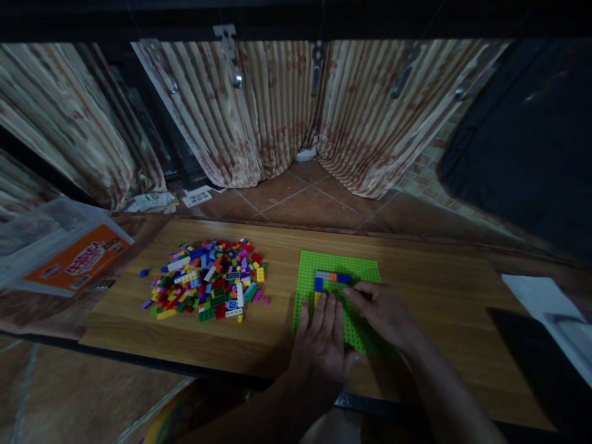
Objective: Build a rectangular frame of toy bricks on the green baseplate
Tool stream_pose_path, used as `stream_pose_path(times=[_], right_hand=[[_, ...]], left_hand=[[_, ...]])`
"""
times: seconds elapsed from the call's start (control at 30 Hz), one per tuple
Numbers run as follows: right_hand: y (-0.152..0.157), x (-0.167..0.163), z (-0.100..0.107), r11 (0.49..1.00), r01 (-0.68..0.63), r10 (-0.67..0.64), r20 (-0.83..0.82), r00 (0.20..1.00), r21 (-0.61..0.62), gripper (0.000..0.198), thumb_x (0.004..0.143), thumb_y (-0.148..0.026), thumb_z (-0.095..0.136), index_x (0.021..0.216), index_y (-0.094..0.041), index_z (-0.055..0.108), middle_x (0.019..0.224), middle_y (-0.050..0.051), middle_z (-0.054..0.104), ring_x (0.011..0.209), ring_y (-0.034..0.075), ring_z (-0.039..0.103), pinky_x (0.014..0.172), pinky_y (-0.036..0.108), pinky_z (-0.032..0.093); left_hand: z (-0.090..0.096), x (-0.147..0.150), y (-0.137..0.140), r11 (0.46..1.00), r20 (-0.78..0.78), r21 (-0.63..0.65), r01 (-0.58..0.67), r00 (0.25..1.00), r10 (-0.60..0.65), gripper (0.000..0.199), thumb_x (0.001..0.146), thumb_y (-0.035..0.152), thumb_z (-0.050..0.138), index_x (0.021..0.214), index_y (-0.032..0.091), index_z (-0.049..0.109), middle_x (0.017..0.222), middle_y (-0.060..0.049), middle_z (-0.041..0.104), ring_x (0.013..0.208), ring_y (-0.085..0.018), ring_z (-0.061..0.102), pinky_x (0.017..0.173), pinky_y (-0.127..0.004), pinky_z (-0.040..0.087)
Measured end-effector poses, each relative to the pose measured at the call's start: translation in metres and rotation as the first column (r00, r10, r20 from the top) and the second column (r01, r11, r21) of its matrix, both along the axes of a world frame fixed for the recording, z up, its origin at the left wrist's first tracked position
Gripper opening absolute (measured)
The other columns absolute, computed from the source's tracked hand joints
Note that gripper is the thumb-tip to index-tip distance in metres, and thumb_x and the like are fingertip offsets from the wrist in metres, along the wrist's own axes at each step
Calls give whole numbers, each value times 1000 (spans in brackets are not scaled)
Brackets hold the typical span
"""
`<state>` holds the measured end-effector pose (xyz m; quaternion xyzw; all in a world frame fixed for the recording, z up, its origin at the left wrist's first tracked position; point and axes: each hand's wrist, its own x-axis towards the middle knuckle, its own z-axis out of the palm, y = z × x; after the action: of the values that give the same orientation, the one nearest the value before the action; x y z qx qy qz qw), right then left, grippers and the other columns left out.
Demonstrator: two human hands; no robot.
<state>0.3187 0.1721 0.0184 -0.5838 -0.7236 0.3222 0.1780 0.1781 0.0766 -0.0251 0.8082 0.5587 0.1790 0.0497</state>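
Note:
A bright green baseplate (340,258) lies on the wooden board. On it, a row of small bricks runs along the far side: a grey brick (325,275), an orange brick (333,277) and a dark blue brick (343,279). From the row's left end a blue brick (319,285) and a yellow brick (317,298) lead towards me. My left hand (321,339) rests flat on the plate, fingers stretched out beside the yellow brick and partly covering it. My right hand (377,308) is pinched just right of the dark blue brick; whatever its fingertips hold is hidden.
A big pile of mixed coloured bricks (208,277) covers the left part of the wooden board (277,336). Left of it stands a clear plastic box (50,216) with an orange label. Striped curtains (272,111) hang behind. White sheets (541,296) lie at the right.

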Motion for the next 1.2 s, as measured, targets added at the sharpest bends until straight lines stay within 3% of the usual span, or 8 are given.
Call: stream_pose_path(times=[0.23,0.5,0.77,0.97,1.1,1.2], right_hand=[[-6,-9,-6,993,-97,100,32,994,-73,41,81,-56,53,61,-22,63,58,0,64,56,16,58,54,27,38],[-1,-10,-12,981,-113,120,37,992,-159,47,75,-64,54,59,-21,64,55,0,64,54,16,58,52,27,39],[3,-8,-17,970,-117,124,18,992,-214,46,72,-64,57,59,-20,65,57,1,65,58,18,59,54,28,41],[5,-5,-12,962,-104,102,-22,995,-252,46,68,-66,60,63,-20,65,59,0,62,59,16,56,56,27,42],[5,-1,2,979,-16,-8,-118,993,-203,49,70,-67,58,55,-21,56,47,-3,49,48,13,46,48,26,37],[6,-2,10,997,65,-73,-282,957,-37,50,75,-61,58,49,-20,47,48,-2,44,49,11,43,48,24,36]], left_hand=[[-3,7,-9,998,45,32,-59,997,57,78,88,57,41,140,-1,37,149,-22,34,142,-33,24,116,-48,26],[-9,16,-8,992,30,58,-109,994,108,80,88,54,42,141,-5,32,148,-23,36,140,-35,26,115,-45,26],[-2,13,-7,991,-72,112,-75,994,83,76,93,52,32,138,-8,34,142,-26,42,137,-36,32,114,-43,27],[-5,17,-5,985,5,123,-121,993,121,75,90,52,38,138,-5,37,142,-25,43,137,-37,33,114,-45,27],[1,14,-3,989,127,94,-113,987,101,70,90,50,36,138,-1,39,142,-22,44,137,-34,34,116,-48,22],[7,9,-1,989,232,83,-122,968,99,66,87,54,40,131,5,48,136,-19,52,131,-33,42,115,-54,20]])
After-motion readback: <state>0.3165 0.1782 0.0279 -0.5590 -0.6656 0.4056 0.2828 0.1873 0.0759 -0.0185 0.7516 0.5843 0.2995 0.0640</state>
